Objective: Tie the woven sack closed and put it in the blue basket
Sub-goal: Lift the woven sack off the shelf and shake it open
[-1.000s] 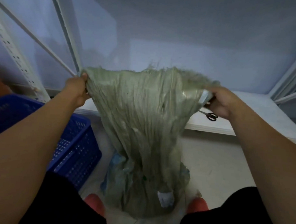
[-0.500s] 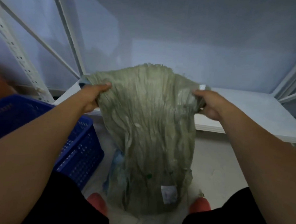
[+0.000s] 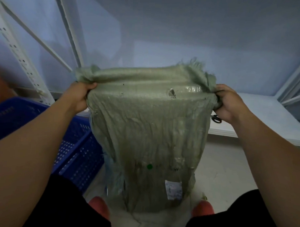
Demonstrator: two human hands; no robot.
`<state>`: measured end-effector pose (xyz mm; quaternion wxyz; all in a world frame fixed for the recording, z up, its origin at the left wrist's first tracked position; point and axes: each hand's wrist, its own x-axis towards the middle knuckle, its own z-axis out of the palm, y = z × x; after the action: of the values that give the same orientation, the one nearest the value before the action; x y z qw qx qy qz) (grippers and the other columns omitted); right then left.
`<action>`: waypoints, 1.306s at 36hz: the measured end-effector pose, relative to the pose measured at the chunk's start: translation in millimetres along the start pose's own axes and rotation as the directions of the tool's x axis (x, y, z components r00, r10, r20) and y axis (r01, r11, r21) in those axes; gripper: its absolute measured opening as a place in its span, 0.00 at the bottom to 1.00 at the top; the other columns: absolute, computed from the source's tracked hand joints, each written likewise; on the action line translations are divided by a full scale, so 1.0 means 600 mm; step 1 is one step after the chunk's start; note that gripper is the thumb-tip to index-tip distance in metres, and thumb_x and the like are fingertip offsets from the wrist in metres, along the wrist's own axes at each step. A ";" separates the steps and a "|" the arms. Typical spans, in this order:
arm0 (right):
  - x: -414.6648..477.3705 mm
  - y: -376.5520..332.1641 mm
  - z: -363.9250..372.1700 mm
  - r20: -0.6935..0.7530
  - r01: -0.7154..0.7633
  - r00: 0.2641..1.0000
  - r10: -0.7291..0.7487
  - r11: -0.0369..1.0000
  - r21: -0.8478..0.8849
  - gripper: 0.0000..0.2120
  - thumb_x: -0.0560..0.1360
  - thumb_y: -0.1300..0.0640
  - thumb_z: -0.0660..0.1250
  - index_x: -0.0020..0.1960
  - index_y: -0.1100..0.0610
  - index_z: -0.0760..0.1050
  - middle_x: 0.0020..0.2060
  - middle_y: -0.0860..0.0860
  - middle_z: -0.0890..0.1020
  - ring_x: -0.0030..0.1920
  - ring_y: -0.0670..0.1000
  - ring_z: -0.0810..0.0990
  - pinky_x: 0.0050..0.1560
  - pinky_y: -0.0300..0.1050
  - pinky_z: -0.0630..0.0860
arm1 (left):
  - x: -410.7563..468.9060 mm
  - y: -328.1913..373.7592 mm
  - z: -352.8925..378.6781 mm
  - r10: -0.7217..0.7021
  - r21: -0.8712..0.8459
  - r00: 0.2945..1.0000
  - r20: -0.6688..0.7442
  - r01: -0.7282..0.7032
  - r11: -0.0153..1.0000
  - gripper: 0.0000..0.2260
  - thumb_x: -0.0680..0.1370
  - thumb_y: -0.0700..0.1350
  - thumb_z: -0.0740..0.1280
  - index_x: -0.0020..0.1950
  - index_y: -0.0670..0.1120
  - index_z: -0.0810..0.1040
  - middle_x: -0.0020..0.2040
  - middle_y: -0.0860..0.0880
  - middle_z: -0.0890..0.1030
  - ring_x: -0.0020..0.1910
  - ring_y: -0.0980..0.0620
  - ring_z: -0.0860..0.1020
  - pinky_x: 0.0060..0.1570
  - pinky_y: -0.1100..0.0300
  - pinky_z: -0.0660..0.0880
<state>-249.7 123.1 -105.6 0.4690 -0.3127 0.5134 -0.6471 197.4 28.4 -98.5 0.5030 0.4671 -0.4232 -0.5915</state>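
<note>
A grey-green woven sack (image 3: 148, 133) stands on the floor between my feet, with a white label and a green dot low on its front. Its top edge is folded over into a band stretched flat between my hands. My left hand (image 3: 81, 96) grips the left corner of the mouth, and my right hand (image 3: 228, 102) grips the bunched, frayed right corner. The blue basket (image 3: 73, 141) with perforated walls stands on the floor to the left, beside my left arm.
A low white shelf board (image 3: 258, 117) runs behind the sack, with black scissors (image 3: 216, 119) lying on it just under my right hand. White perforated rack uprights (image 3: 23, 61) rise at the left. My red slippers (image 3: 100, 208) flank the sack's base.
The sack's mouth has been folded over and pulled wide into a flat band. Both hands have shifted outward to its corners.
</note>
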 end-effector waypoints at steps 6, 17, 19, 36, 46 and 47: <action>-0.008 -0.002 -0.004 0.112 -0.036 0.993 0.031 0.998 0.046 0.18 0.81 0.59 0.60 0.69 0.60 0.76 0.64 0.58 0.81 0.63 0.57 0.80 0.61 0.54 0.79 | -0.022 0.022 -0.007 0.108 -0.109 0.981 0.162 -0.090 0.990 0.16 0.82 0.39 0.62 0.68 0.48 0.76 0.65 0.44 0.79 0.62 0.46 0.80 0.58 0.49 0.78; -0.023 0.025 -0.026 0.101 -0.150 0.981 0.168 0.974 -0.167 0.17 0.83 0.60 0.57 0.67 0.61 0.77 0.60 0.58 0.83 0.58 0.56 0.83 0.52 0.49 0.84 | -0.033 -0.002 -0.019 0.010 -0.202 0.998 0.068 0.003 0.979 0.15 0.83 0.49 0.61 0.67 0.47 0.78 0.63 0.44 0.81 0.60 0.46 0.80 0.60 0.49 0.76; -0.022 0.025 -0.026 0.096 -0.164 0.979 0.179 0.975 -0.152 0.17 0.83 0.60 0.56 0.68 0.61 0.76 0.60 0.58 0.83 0.59 0.56 0.82 0.54 0.50 0.83 | -0.035 -0.004 -0.012 -0.001 -0.185 0.999 0.045 0.010 0.983 0.14 0.84 0.48 0.58 0.65 0.47 0.79 0.60 0.45 0.83 0.57 0.47 0.82 0.58 0.51 0.78; 0.000 0.053 0.009 -0.108 -0.413 0.901 0.421 0.754 -0.511 0.16 0.77 0.60 0.71 0.63 0.64 0.76 0.54 0.61 0.84 0.50 0.58 0.84 0.49 0.53 0.82 | -0.025 -0.060 0.045 -0.444 0.514 0.886 -0.136 0.446 0.733 0.20 0.77 0.53 0.71 0.62 0.41 0.78 0.54 0.39 0.81 0.50 0.42 0.80 0.39 0.52 0.78; 0.001 0.065 0.027 -0.129 -0.448 0.889 0.439 0.780 -0.437 0.09 0.75 0.64 0.72 0.55 0.63 0.78 0.46 0.57 0.83 0.45 0.55 0.82 0.50 0.50 0.81 | -0.025 -0.069 0.053 -0.453 0.228 0.889 -0.066 0.455 0.861 0.13 0.79 0.45 0.69 0.62 0.41 0.77 0.53 0.40 0.81 0.49 0.42 0.80 0.51 0.46 0.76; 0.009 0.064 0.029 -0.179 -0.397 0.918 0.355 0.840 -0.369 0.13 0.74 0.65 0.73 0.57 0.65 0.78 0.48 0.59 0.83 0.47 0.57 0.83 0.53 0.52 0.81 | -0.017 -0.066 0.053 -0.408 0.183 0.909 -0.087 0.417 0.890 0.13 0.79 0.43 0.69 0.61 0.40 0.77 0.53 0.40 0.81 0.48 0.42 0.79 0.51 0.47 0.76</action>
<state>-225.6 110.3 -137.8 0.4859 -0.2607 0.7091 -0.4396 158.9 45.1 -129.2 0.3268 0.6072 -0.3591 -0.6289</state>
